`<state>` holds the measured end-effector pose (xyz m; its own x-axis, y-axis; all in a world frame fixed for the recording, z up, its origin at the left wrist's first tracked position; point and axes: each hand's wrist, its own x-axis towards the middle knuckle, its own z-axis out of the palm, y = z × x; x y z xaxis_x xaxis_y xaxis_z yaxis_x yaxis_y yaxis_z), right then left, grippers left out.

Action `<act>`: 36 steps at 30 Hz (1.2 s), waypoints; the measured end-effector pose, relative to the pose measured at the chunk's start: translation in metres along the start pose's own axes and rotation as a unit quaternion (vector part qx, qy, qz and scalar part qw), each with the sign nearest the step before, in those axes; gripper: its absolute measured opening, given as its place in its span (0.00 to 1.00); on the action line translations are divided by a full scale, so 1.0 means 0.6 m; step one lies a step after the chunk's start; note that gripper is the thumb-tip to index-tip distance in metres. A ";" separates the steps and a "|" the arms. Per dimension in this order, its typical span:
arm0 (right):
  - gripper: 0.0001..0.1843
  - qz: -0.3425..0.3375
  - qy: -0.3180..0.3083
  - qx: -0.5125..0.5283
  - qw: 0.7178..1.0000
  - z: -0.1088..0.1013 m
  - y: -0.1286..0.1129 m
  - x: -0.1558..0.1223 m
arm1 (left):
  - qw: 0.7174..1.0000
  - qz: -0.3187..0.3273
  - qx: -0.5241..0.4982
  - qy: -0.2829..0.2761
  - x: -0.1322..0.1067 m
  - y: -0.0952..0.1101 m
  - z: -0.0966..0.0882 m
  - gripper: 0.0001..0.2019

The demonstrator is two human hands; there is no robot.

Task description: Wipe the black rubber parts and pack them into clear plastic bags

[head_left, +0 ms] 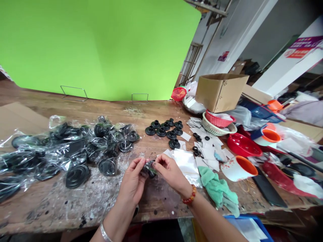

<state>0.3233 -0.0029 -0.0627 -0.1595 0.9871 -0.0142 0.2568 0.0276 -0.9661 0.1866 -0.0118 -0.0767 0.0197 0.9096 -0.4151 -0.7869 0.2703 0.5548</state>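
Observation:
Between my two hands, just over the front of the worn table, is a small clear plastic bag (150, 167) with a dark piece in it. My left hand (135, 178) pinches its left side with thumb and fingers. On the other side my right hand (169, 171) grips the bag's upper edge between thumb and forefinger. Ahead of them stand several loose black stepped round parts (166, 126). To the left lies a heap of bagged black parts (75, 148). A stack of clear plastic bags (186, 163) is beside my right hand.
White cards (208, 151) and small black rings (196, 151) are scattered to the right. A green cloth (218, 188), an orange-lined white cup (238, 168), a dark phone-like slab (269, 188) and red baskets (243, 144) lie farther right. A cardboard box (220, 92) and green board (101, 50) stand behind.

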 end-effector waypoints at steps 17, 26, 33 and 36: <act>0.09 0.007 -0.120 0.136 0.983 -0.043 -0.024 -0.003 | 0.986 0.007 0.131 -0.104 -0.015 0.012 -0.006 0.10; 0.06 -0.015 -0.046 0.026 0.998 -0.026 -0.015 -0.005 | 0.989 -0.066 0.107 -0.079 -0.007 0.005 -0.019 0.13; 0.11 0.056 -0.148 0.132 0.979 -0.030 -0.016 -0.006 | 0.941 0.173 0.285 -0.064 -0.005 0.011 -0.025 0.08; 0.14 0.054 -0.183 0.147 0.971 -0.025 -0.017 -0.009 | 0.896 0.226 0.375 -0.078 -0.012 0.017 -0.024 0.06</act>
<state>0.3360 -0.0063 -0.0486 -0.4887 0.8580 -0.1579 0.0162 -0.1720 -0.9850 0.1695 -0.0199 -0.0781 -0.0648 0.9968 0.0472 -0.1015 -0.0536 0.9934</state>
